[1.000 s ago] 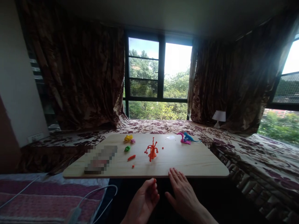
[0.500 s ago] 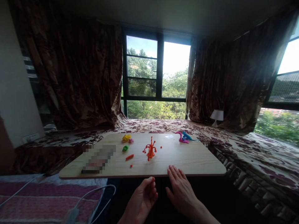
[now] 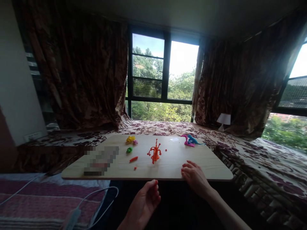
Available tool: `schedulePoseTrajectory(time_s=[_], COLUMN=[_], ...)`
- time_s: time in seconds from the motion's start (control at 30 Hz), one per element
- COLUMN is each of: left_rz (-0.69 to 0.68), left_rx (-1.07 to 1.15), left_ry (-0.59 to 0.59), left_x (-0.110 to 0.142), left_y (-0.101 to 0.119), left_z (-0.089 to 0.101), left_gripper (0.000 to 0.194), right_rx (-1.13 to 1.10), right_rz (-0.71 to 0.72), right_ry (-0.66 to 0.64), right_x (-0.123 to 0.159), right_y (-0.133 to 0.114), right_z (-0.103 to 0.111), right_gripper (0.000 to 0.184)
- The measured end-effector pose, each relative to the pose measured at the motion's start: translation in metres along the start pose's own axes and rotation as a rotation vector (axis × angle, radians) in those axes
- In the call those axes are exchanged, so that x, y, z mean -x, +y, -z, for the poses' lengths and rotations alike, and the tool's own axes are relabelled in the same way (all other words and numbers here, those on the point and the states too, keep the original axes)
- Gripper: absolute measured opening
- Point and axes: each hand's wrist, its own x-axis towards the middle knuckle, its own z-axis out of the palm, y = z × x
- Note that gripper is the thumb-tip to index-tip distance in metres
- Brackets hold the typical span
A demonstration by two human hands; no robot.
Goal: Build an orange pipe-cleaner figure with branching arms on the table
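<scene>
My left hand (image 3: 146, 199) is in front of the table's near edge, palm turned inward. Its thumb and forefinger pinch a tiny piece of orange-red modelling clay (image 3: 156, 182). My right hand (image 3: 195, 175) rests on the tabletop near the front edge, fingers loosely bent and apart, nothing visible in them. Beyond both hands stands an orange clay figure (image 3: 155, 156) with thin branching arms ending in small balls. To its left lie an orange clay roll (image 3: 133, 159) and a small orange bit (image 3: 135, 168). A little red ball (image 3: 166, 150) sits to its right.
On the wooden table (image 3: 203, 166) are yellow clay (image 3: 130, 139), pink clay (image 3: 135, 142) and a green lump (image 3: 129, 149). Magenta (image 3: 188, 140) and blue clay shapes (image 3: 193, 139) lie at the back right. A blurred-out flat object (image 3: 100, 163) is at left. A white cable (image 3: 98, 193) hangs nearby.
My right hand has slid to the right along the tabletop, its fingers now more bent. My left hand keeps its pinch in nearly the same place. The view has shifted slightly.
</scene>
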Motion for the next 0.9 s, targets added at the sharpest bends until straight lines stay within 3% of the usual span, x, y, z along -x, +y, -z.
schedulePoseTrajectory(time_s=[0.17,0.3,0.47,0.57,0.7,0.77,0.9], left_rz=[-0.006,-0.021,-0.030,-0.047,-0.053,-0.050,-0.023], left_rx=[-0.002,-0.012,-0.019,-0.020,-0.012,-0.011,-0.014], left_ry=[0.018,0.044,0.056,0.053,0.050,0.048,0.039], left_x=[0.000,0.000,0.000,-0.001,-0.002,-0.003,-0.005], left_y=[0.001,-0.001,-0.001,-0.001,-0.001,-0.001,-0.005], left_z=[0.003,0.004,0.006,0.008,0.009,0.008,0.005], left_gripper=[0.016,0.019,0.021,0.021,0.023,0.022,0.020], right_rx=[-0.039,-0.076,-0.091,-0.103,-0.249,-0.331,-0.460], right_rz=[-0.039,-0.113,-0.090,-0.082,-0.063,-0.032,0.088], right_ry=[0.041,0.053,0.043,0.023,0.100,0.130,0.045], right_x=[-0.048,-0.094,-0.121,-0.123,-0.113,-0.096,-0.045], right_y=[-0.002,-0.003,-0.006,-0.004,-0.004,-0.013,-0.047], right_z=[-0.010,-0.022,-0.033,-0.033,-0.017,-0.007,0.007], right_gripper=[0.017,0.023,0.028,0.027,0.031,0.032,0.022])
